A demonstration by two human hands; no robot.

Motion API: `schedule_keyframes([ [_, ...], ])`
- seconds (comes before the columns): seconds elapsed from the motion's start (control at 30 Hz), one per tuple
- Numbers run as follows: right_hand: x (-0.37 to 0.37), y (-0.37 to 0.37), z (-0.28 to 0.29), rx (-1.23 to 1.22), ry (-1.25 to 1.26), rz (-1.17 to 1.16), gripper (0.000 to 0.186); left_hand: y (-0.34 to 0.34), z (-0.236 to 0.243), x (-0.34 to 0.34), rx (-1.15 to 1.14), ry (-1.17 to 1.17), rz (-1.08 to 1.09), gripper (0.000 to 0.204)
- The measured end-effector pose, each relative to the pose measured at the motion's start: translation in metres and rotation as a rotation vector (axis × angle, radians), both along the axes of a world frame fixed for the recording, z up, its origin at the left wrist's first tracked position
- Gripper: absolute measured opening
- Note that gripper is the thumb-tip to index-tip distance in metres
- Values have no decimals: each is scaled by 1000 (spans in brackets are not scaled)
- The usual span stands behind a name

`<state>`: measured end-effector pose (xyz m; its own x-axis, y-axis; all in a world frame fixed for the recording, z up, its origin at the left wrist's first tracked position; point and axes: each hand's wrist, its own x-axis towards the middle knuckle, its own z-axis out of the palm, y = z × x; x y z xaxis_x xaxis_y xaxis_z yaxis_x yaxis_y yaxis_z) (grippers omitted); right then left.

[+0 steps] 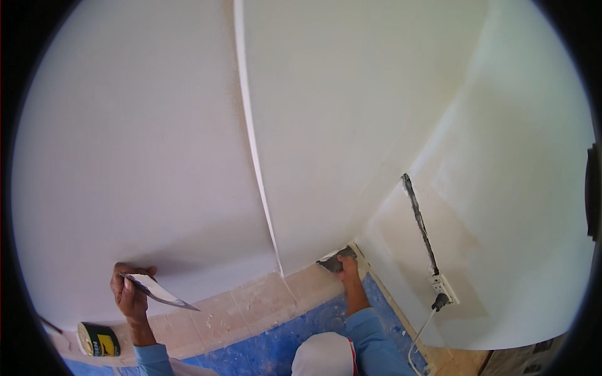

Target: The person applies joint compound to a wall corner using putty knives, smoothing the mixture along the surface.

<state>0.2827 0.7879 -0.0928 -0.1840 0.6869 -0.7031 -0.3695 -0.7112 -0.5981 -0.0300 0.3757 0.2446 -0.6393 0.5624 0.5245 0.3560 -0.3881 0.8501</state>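
My left hand (130, 291) grips a wide metal putty knife (160, 293) with pale filler on its blade, held close to the left wall (113, 156) near its foot. My right hand (348, 268) holds a second, grey metal scraper (332, 261) at the bottom of the middle wall section, by the inside corner. A narrow white vertical strip (254, 141) runs down between the left and middle sections.
A green and yellow can (97, 339) stands at lower left. Blue sheeting (263, 344) and pale tiles (216, 316) line the floor. The right wall has a dark chase (419, 222) above a socket (448, 289) with plug and white cord (423, 329). A white cap (320, 357) shows below.
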Motion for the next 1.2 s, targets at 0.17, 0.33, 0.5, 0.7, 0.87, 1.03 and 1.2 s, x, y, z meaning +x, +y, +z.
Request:
schedule_keyframes([
  [0.17,-2,-10,14,124,25,-65,31,-1,-4,0,0,-40,65,32],
  [0.33,-5,-21,56,267,82,-72,39,-6,1,1,-23,-48,11,35],
  [0.5,-3,-25,108,364,114,-26,43,-3,13,8,-84,10,49,34],
  [0.7,5,-20,180,465,204,1,36,-7,32,14,-170,32,5,33],
  [0.87,0,-31,259,618,147,33,36,-6,40,20,-138,-83,-68,28],
  [1.03,-6,-35,325,801,160,12,36,-4,42,51,-307,-247,-193,22],
  [1.2,-18,-52,392,895,93,25,35,-3,8,64,-474,-276,-355,21],
])
